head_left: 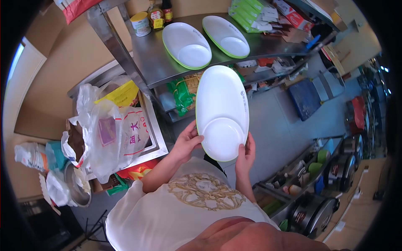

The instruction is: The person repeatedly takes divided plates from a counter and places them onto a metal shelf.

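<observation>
An oval white plate [220, 98] with a green rim and a round section at its near end is held out in front of the body. My left hand [188, 143] grips its left edge, thumb on top. On the right edge, my right hand [246, 154] holds it too, its thumb over the rim. Beyond it, two similar oval items lie on the metal shelf: a left one [184, 39] and a right one [224, 33]. Small dark print runs along the held plate's right side.
The steel shelf [155, 62] spans the front, with a jar [140, 24], bottles and green boxes [251, 14] on it. Plastic bags [109, 129] fill the left side. Pots [310, 213] and a rack stand at lower right; a blue stool [303, 98] is beyond.
</observation>
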The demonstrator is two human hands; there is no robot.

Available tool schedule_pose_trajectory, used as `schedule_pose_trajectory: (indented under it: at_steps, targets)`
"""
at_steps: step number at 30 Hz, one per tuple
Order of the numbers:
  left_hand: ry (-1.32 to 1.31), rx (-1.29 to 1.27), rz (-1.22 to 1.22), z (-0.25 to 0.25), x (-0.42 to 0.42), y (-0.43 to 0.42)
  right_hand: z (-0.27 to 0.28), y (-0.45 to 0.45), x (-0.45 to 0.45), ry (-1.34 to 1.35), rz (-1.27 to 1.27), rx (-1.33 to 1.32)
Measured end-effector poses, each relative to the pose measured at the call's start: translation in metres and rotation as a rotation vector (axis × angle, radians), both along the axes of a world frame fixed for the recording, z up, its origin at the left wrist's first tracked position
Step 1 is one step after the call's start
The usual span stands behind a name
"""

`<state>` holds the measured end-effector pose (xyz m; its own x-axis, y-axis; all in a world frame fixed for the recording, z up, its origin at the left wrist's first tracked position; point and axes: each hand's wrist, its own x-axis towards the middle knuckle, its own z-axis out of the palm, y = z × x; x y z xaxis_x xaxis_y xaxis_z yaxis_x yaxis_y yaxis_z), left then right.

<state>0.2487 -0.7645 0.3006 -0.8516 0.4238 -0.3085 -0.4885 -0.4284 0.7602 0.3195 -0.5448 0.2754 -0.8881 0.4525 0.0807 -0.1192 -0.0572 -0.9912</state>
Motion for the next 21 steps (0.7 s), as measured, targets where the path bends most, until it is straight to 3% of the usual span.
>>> schedule_pose_trajectory:
  at_steps: [11, 21]
  targets:
    - [0.094, -0.114, 0.419, 0.013, -0.068, 0.06, 0.03, 0.066, -0.146, 0.113, 0.418, -0.028]
    - [0.216, -0.305, 0.624, 0.019, -0.132, 0.07, 0.015, 0.072, -0.247, 0.127, 0.578, -0.132]
